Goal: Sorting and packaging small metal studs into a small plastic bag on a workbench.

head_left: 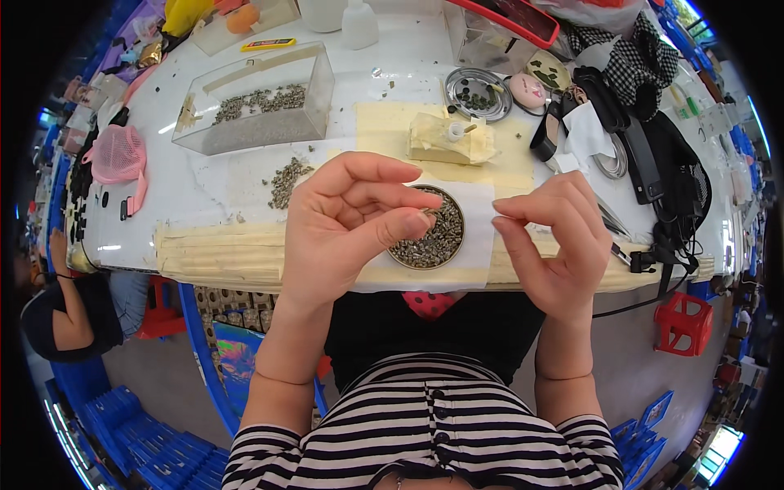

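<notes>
My left hand (347,216) is closed in a pinch over the round tin (463,234). A tiny metallic piece (427,211) shows between its thumb and forefinger; the exact kind is too small to tell. To the right of the tin, my right hand (559,237) pinches thumb and forefinger together, and whatever lies between them cannot be made out. Many small metal parts (433,241) fill the tin, which stands on a white sheet (480,261) at the table's near edge. A loose pile of similar parts (288,181) lies left of my left hand.
Behind the hands sits a tape-wrapped block (449,140) with a small upright peg. A clear box (261,98) holds more metal parts at the back left. A dish of dark pieces (478,94), a pink mesh basket (117,155) and black straps (653,163) surround the work area. Another person (73,318) sits far left.
</notes>
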`<action>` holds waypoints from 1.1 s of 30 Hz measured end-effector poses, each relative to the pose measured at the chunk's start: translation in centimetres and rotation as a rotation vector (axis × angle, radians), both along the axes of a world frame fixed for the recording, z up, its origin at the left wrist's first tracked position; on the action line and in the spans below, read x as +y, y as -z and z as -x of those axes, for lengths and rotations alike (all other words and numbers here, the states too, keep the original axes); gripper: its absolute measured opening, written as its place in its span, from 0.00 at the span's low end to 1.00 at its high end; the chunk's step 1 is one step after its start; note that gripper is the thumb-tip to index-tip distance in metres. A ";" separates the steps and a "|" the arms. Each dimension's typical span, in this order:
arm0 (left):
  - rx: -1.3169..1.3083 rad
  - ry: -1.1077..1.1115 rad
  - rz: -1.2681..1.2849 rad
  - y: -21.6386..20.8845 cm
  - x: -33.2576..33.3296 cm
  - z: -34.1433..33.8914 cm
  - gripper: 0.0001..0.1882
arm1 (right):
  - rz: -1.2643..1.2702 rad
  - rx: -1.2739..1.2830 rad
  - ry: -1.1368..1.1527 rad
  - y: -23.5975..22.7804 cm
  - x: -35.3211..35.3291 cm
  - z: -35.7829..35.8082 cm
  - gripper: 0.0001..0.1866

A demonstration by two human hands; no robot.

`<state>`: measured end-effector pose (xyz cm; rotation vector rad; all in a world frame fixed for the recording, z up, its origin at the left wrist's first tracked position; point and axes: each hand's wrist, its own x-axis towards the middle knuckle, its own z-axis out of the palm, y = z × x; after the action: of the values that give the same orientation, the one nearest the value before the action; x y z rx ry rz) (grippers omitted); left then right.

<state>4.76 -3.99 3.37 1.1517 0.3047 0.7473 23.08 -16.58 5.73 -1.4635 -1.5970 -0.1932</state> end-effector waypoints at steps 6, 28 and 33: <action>-0.097 0.094 0.089 1.1 0.9 -1.3 0.17 | -0.094 -0.115 -0.066 0.5 2.9 1.0 0.17; 0.076 0.020 0.067 1.5 0.2 -0.9 0.15 | -0.063 -0.092 -0.068 2.8 3.6 1.1 0.16; 0.048 0.028 0.083 1.7 0.0 -0.9 0.13 | -0.050 -0.034 -0.069 2.7 3.5 1.2 0.16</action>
<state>5.65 -3.99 1.67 1.0944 0.3558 0.6773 21.87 -13.12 3.03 -1.3717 -1.6560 -0.2175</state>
